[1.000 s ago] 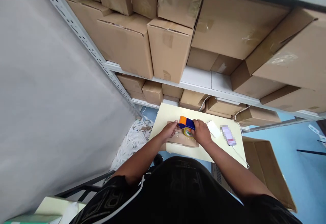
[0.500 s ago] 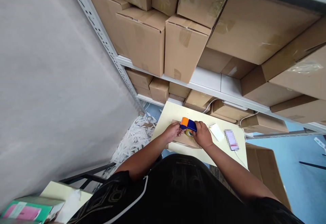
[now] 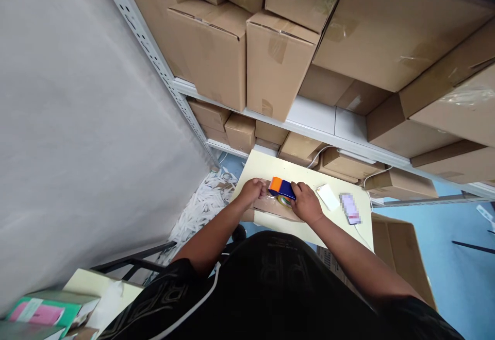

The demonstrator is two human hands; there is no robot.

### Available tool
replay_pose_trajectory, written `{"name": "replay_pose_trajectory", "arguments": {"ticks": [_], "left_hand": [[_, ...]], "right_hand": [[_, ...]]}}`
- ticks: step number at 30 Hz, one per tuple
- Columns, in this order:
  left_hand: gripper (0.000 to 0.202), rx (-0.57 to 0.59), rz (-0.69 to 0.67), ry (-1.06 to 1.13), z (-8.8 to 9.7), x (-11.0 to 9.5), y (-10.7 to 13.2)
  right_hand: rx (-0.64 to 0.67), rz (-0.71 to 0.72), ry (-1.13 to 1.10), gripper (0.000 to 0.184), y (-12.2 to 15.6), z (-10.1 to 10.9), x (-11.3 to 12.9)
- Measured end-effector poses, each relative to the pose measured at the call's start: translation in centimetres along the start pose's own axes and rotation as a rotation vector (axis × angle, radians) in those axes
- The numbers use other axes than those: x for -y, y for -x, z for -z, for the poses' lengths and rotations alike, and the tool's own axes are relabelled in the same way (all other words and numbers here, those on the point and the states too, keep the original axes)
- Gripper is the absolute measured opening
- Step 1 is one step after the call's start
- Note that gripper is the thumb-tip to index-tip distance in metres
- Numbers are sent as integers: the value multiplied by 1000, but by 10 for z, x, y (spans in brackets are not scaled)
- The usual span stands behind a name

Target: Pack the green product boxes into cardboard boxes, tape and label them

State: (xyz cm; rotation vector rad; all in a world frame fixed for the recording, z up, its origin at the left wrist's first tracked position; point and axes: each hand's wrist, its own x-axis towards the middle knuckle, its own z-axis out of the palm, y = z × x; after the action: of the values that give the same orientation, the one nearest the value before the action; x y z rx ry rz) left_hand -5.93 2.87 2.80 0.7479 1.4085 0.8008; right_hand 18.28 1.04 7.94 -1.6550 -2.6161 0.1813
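Observation:
My right hand (image 3: 306,202) grips a blue and orange tape dispenser (image 3: 286,189) from its right end. Below the dispenser's body, part of its tape roll (image 3: 284,201) shows. The dispenser is over a small brown cardboard box (image 3: 279,209) on the pale yellow table (image 3: 263,162). Just left of the orange end, my left hand (image 3: 252,191) is closed with its fingers curled in, at the box's left side. A shiny strip of packing tape (image 3: 269,197) shows between that hand and the dispenser. The fingertips themselves are mostly hidden.
A white flat item (image 3: 327,197) and a phone (image 3: 350,208) with a cable lie on the table's right side. Shelves with cardboard boxes (image 3: 280,67) rise beyond it. White paper strips (image 3: 197,206) heap on the floor at left. A large open carton (image 3: 402,257) stands at right.
My left hand has moved left, away from the dispenser's orange end, and its fingers have curled into a fist. The dispenser has shifted slightly left in my right hand.

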Motion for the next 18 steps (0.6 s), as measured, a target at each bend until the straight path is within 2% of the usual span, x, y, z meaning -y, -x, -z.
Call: {"name": "replay_pose_trajectory", "arguments": {"ticks": [2, 5, 8, 10, 13, 18], "left_hand": [[14, -70, -57, -63, 24, 1, -2], [16, -97, -104, -209, 54, 12, -4], [20, -143, -115, -335, 66, 34, -8], [22, -181, -123, -384, 64, 49, -13], [22, -209, -147, -445, 49, 69, -20], [31, -176, -193, -532, 21, 92, -31]], "right_hand": [[1, -3, 10, 55, 4, 4, -3], [0, 45, 29, 58, 11, 7, -5], [11, 106, 53, 61, 15, 5, 2], [23, 128, 73, 61, 14, 2, 10], [32, 152, 107, 60, 10, -5, 21], [20, 141, 142, 55, 6, -9, 29]]}}
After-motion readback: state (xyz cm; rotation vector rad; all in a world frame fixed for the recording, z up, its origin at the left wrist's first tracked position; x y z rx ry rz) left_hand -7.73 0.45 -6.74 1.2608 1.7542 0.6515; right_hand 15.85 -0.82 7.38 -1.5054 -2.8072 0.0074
